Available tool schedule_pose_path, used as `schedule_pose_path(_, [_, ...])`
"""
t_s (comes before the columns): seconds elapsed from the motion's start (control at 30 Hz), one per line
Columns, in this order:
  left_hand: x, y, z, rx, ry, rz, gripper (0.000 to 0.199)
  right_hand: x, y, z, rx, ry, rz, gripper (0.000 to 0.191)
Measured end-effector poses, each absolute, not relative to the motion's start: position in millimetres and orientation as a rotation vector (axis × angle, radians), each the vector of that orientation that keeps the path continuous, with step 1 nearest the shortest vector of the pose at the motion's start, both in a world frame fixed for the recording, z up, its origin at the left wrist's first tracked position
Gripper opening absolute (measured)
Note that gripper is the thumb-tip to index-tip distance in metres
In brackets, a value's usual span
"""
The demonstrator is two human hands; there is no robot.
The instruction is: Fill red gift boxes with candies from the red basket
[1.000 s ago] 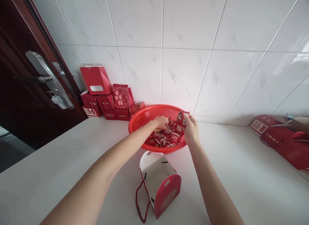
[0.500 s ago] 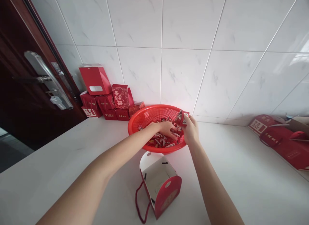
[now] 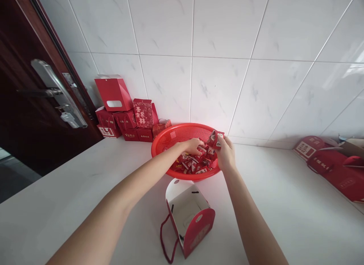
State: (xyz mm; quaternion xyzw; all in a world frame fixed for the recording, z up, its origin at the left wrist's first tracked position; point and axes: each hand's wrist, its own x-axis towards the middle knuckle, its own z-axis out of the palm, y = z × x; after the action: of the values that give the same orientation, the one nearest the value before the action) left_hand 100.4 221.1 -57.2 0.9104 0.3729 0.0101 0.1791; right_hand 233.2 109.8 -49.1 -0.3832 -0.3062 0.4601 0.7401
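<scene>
A red plastic basket stands near the wall with many small red wrapped packets inside. My left hand is down in the basket, its fingers closed on a red packet among the others. Over the basket's right rim, my right hand pinches red and white packets between thumb and fingers. In front of the basket sits an open red box with a pale inside and a dark red cord handle on its left; nothing shows in it.
Red boxes are stacked at the back left, beside a dark door with a metal handle. More red boxes lie at the right edge of the white table, against the tiled wall.
My left hand has drawn slightly up and back in the basket, and its spread fingers have closed. My right hand still holds packets at the rim. The view has shifted slightly.
</scene>
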Motion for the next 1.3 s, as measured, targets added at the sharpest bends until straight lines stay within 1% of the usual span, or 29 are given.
schedule_pose_path(0.1, [98.5,218.3,-50.4,2.561,1.041,0.125,0.029,232.9,110.7,-50.5,-0.847,-0.681,0.993,0.026])
schedule_pose_path(0.17, [99.6,211.9,-47.1,2.533,0.992,0.115,0.024,232.8,111.1,-51.8,-0.850,-0.696,0.975,0.026])
schedule_pose_path(0.23, [102.6,202.9,-46.6,2.498,0.899,-0.008,0.027,232.6,111.1,-52.8,-0.853,-0.701,0.967,0.027])
schedule_pose_path(0.3, [106.7,194.3,-48.8,2.476,0.799,-0.190,0.035,232.5,110.7,-53.3,-0.849,-0.697,0.971,0.026])
schedule_pose_path(0.37, [110.6,188.9,-52.0,2.477,0.752,-0.305,0.036,232.6,110.1,-53.5,-0.838,-0.696,0.981,0.025])
schedule_pose_path(0.53, [110.7,195.3,-53.1,2.542,0.867,-0.236,0.023,233.8,110.1,-53.4,-0.827,-0.699,0.968,0.026])
schedule_pose_path(0.63, [103.9,202.9,-49.2,2.570,0.957,-0.169,0.022,234.2,110.4,-53.2,-0.821,-0.708,0.970,0.027])
schedule_pose_path(0.77, [99.7,200.0,-45.3,2.543,0.950,-0.203,0.014,233.7,110.1,-52.5,-0.824,-0.687,0.984,0.026])
schedule_pose_path(0.8, [100.8,197.1,-45.3,2.534,0.939,-0.232,0.014,233.6,110.0,-52.3,-0.820,-0.685,0.988,0.026])
schedule_pose_path(0.9, [106.9,188.9,-47.5,2.524,0.918,-0.342,0.021,233.2,109.7,-51.6,-0.812,-0.674,0.998,0.025])
schedule_pose_path(0.97, [110.0,187.5,-49.9,2.529,0.919,-0.368,0.020,233.0,109.4,-51.1,-0.822,-0.672,0.997,0.025])
schedule_pose_path(1.03, [109.7,190.8,-51.7,2.543,0.948,-0.308,0.019,232.8,109.2,-50.8,-0.830,-0.687,0.992,0.026])
schedule_pose_path(1.23, [93.0,208.9,-52.5,2.526,1.082,-0.067,0.028,231.9,109.0,-50.7,-0.830,-0.673,1.004,0.027])
schedule_pose_path(1.3, [88.7,212.2,-52.0,2.497,1.082,0.009,0.028,231.9,109.2,-50.8,-0.822,-0.684,1.003,0.024])
